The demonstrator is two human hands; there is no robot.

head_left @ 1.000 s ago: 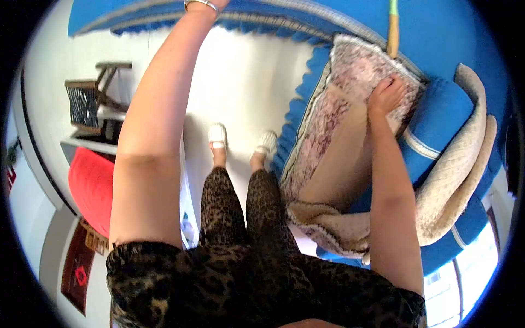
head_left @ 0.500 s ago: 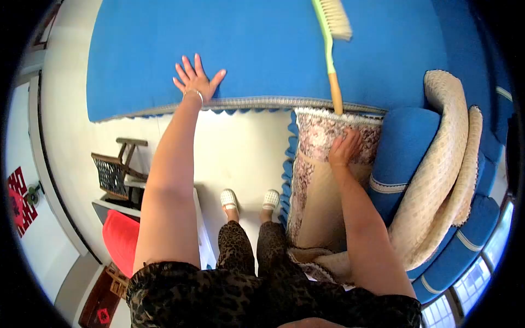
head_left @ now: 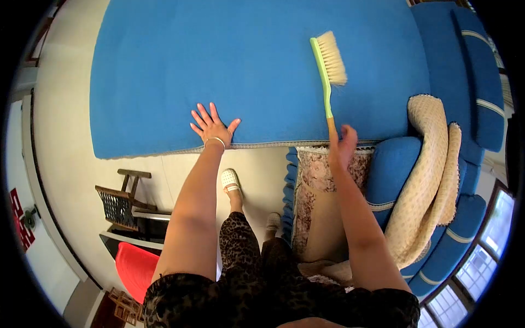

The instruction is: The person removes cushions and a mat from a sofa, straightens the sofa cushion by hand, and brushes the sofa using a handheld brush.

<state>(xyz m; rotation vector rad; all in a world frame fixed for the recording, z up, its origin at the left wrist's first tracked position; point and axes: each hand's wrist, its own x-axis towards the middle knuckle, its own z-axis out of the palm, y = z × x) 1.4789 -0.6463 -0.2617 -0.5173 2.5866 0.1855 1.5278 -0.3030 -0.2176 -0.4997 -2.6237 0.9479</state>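
Note:
My left hand (head_left: 212, 127) lies flat with fingers spread on the blue sofa seat (head_left: 246, 65), near its front edge. My right hand (head_left: 344, 146) is beside the wooden handle end of a brush (head_left: 326, 71); its thumb and fingers are partly apart, and whether it touches the handle is unclear. The brush has a green back and pale bristles and lies on the blue seat. Below my right hand, a floral cover (head_left: 317, 172) with a pale fringe lies over the side seat.
A rolled beige quilted cover (head_left: 424, 164) rests on a blue armrest (head_left: 395, 164) at the right. On the left are a wooden chair (head_left: 117, 205) and a red cloth-like object (head_left: 134, 268). White shoes (head_left: 229, 177) stand on the pale floor (head_left: 262, 175).
My right hand has moved off the floral cover up to the brush handle. My left hand stays spread on the blue seat. The view has shifted, and one foot has stepped forward.

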